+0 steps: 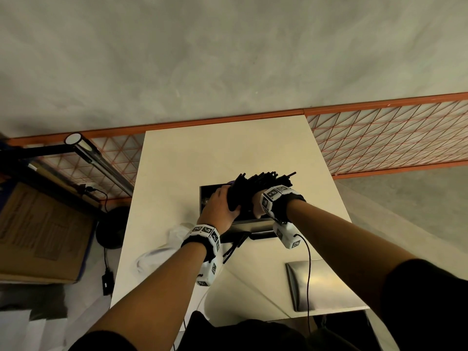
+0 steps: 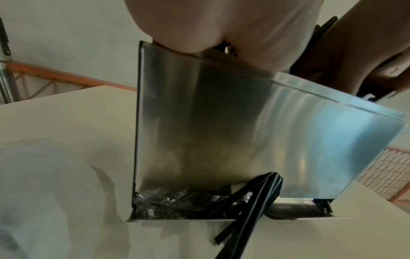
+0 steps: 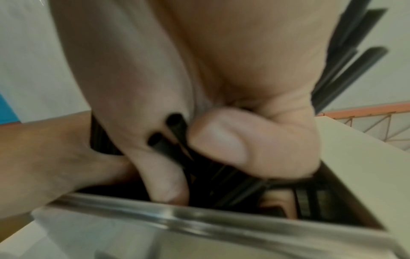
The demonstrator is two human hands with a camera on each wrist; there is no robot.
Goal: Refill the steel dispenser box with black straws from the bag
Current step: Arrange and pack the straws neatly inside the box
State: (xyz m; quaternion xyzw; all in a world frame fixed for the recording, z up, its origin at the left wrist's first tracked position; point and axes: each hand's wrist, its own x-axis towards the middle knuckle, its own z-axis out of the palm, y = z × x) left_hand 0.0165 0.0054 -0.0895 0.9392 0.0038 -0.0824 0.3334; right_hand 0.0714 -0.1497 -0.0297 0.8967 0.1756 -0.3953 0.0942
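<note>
While both hands clamp one thick bundle of black straws (image 1: 255, 191) over the open steel dispenser box (image 1: 243, 219), the left hand (image 1: 220, 206) and the right hand (image 1: 258, 203) curl around it, too many to count. Three or four loose straws (image 1: 234, 245) poke from the box's front slot. One lid (image 1: 319, 282) lies near the table (image 1: 177, 173) edge, and the clear bag (image 1: 157, 252) sits left.

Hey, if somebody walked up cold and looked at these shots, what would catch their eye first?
First, the fanned bundle of black straws that both hands hold over the open steel dispenser box, mid-table: left hand and right hand each keep a grip on it. Next, loose straws poking out of the box's bottom slot onto the table.
</note>
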